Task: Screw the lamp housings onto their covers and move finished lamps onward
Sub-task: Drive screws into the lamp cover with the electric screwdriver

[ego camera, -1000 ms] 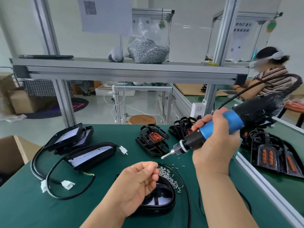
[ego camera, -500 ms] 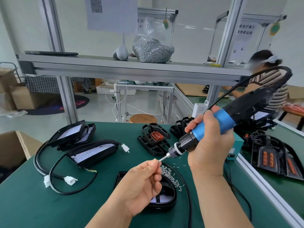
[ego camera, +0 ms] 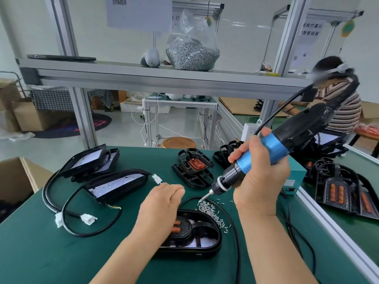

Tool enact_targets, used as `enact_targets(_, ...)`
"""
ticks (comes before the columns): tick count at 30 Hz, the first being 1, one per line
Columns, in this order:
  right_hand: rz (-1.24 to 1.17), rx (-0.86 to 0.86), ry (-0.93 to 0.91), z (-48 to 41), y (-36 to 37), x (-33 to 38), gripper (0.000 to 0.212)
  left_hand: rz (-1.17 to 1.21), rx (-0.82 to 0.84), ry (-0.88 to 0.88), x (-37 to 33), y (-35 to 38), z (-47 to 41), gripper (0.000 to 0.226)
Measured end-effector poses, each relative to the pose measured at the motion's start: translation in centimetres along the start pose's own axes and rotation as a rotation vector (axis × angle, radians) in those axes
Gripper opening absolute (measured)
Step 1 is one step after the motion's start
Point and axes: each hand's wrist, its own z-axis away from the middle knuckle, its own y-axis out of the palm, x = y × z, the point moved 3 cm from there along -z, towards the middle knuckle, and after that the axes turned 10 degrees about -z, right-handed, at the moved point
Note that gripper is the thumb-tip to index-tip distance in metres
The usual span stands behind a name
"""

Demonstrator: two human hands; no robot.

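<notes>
A black lamp [ego camera: 205, 238] with orange inserts lies on the green table [ego camera: 41, 253] right in front of me. A pile of small silver screws [ego camera: 209, 210] sits on its far right edge and the mat. My right hand [ego camera: 260, 181] grips a blue and black electric screwdriver [ego camera: 266, 148], tilted down to the left, its bit tip just above the screws. My left hand [ego camera: 162, 203] hovers over the lamp's far left edge, knuckles up and fingers curled under. What those fingers hold is hidden.
Two black lamps with cables and white plugs [ego camera: 117, 185] [ego camera: 90, 158] lie at the left. Empty black housings [ego camera: 192, 165] are stacked behind. A cardboard box [ego camera: 18, 177] stands at the far left, a teal box [ego camera: 295, 177] at the right. Another person sits beyond.
My left hand left the screwdriver bit and dropped towards the lamp, turning knuckles up. The screwdriver tip lowered to the screw pile.
</notes>
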Motion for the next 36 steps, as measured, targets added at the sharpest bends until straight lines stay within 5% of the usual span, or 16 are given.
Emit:
enact_targets(3,0.04,-0.008,0.011,0.3,-0.8,-0.7,0.016,-0.485,0.185,0.134,1.4,1.5,-0.7,0.03)
enact_targets(6,0.129,0.025,0.017,0.9,-1.1,-1.5,0.011,-0.662,0.307,0.161,2.3,2.9,-0.3,0.031)
enact_targets(10,0.23,0.123,0.015,1.9,-1.0,-2.1,0.011,-0.716,0.219,0.155,2.6,2.9,0.5,0.026)
enact_targets(14,0.315,0.235,0.048,3.0,-0.6,-3.1,0.032,-0.725,0.189,0.148,2.5,3.0,0.8,0.03)
enact_targets(36,0.485,0.433,0.047,4.5,0.8,-5.2,0.023,-0.657,0.213,0.125,2.4,2.7,0.6,0.029)
